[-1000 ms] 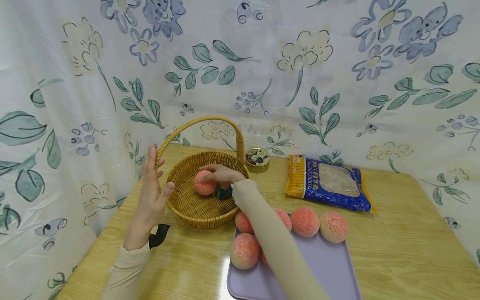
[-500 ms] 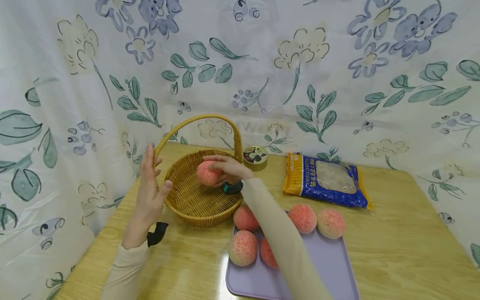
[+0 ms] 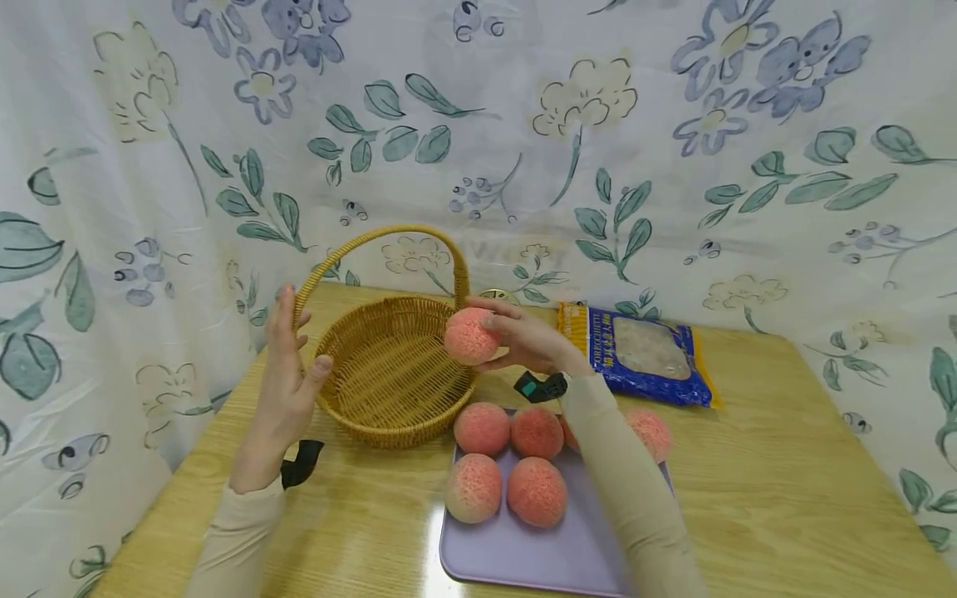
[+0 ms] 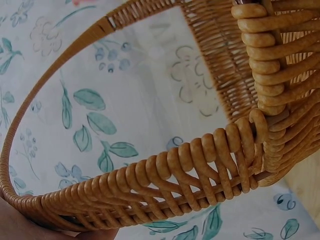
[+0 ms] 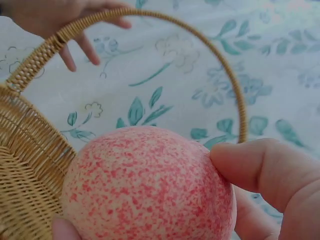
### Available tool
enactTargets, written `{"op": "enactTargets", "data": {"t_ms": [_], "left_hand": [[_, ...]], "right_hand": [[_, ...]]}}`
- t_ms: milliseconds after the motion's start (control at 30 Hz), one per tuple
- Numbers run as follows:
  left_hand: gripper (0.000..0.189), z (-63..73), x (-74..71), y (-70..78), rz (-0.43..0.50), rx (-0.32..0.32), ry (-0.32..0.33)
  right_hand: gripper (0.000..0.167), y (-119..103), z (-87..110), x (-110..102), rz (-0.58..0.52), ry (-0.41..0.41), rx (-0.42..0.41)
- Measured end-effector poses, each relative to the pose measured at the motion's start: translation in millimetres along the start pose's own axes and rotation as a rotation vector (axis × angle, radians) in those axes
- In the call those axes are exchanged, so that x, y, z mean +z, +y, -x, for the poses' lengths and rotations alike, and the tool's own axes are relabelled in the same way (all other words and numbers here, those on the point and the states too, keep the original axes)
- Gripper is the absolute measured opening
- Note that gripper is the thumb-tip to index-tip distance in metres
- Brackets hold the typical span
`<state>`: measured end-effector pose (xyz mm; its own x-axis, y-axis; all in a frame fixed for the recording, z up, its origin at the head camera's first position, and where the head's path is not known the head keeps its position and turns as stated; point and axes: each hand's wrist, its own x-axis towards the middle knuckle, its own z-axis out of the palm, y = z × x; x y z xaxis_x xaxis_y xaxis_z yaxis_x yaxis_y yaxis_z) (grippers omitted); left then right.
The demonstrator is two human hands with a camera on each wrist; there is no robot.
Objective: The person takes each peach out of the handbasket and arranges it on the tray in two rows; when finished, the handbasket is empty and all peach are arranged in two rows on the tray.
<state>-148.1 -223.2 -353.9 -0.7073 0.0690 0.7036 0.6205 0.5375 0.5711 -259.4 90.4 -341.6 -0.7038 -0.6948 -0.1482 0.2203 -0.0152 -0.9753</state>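
Note:
My right hand [image 3: 527, 336] grips a pink speckled peach [image 3: 472, 336] at the right rim of the wicker basket [image 3: 396, 436]. Up close in the right wrist view, the thumb presses on one side of the peach [image 5: 150, 185]. My left hand [image 3: 284, 390] stands upright at the basket's left side, its fingers straight and touching the foot of the tall arched handle [image 3: 381, 232]. In the left wrist view only a bit of that hand shows, under the handle [image 4: 165, 170]. Several more peaches [image 3: 537, 492] sit on a lilac tray [image 3: 523, 561], some partly behind the right sleeve.
A blue and yellow pasta bag [image 3: 650, 349] lies at the back right. Behind my right hand shows the top of a round tin [image 3: 497, 296]. A floral curtain [image 3: 478, 149] hangs close behind the wooden table [image 3: 785, 482] and along its left side.
My right hand has lifted the peach up from inside the basket and carried it right to the rim. The left hand stays at the handle. The head view has turned slightly right.

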Motion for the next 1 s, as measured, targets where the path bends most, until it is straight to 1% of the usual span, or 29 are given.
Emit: {"op": "enactTargets", "data": {"t_ms": [133,233,400,600,667,800,900,1000], "left_hand": [[0.081,0.2,-1.7,-1.4,0.001,-0.004,0.002],[0.080,-0.1,-3.6,-2.6,0.004,-0.013,0.004],[0.079,-0.6,-2.6,-3.3,0.009,-0.026,0.000],[0.078,-1.3,3.3,-3.0,0.021,-0.021,-0.008],[0.078,-1.1,4.9,-2.8,0.026,-0.024,-0.010],[0.079,-0.2,6.3,-1.9,0.034,-0.038,-0.003],[0.079,0.0,5.9,-0.9,0.024,-0.029,0.011],[0.078,-1.1,5.5,-0.6,0.010,-0.006,0.020]], "right_hand": [[0.052,10.9,39.9,-10.0,0.001,0.025,0.005],[0.053,19.9,65.3,-15.5,0.004,0.045,0.014],[0.052,34.9,99.2,-23.9,0.012,0.113,0.037],[0.047,55.7,138.7,-29.3,-0.017,0.139,0.052],[0.047,61.3,151.1,-29.0,-0.016,0.147,0.049],[0.046,68.4,172.2,-28.2,0.033,0.163,0.061],[0.048,72.0,185.0,-27.7,0.090,0.161,0.087],[0.050,75.2,193.1,-26.8,0.140,0.156,0.111]]}}
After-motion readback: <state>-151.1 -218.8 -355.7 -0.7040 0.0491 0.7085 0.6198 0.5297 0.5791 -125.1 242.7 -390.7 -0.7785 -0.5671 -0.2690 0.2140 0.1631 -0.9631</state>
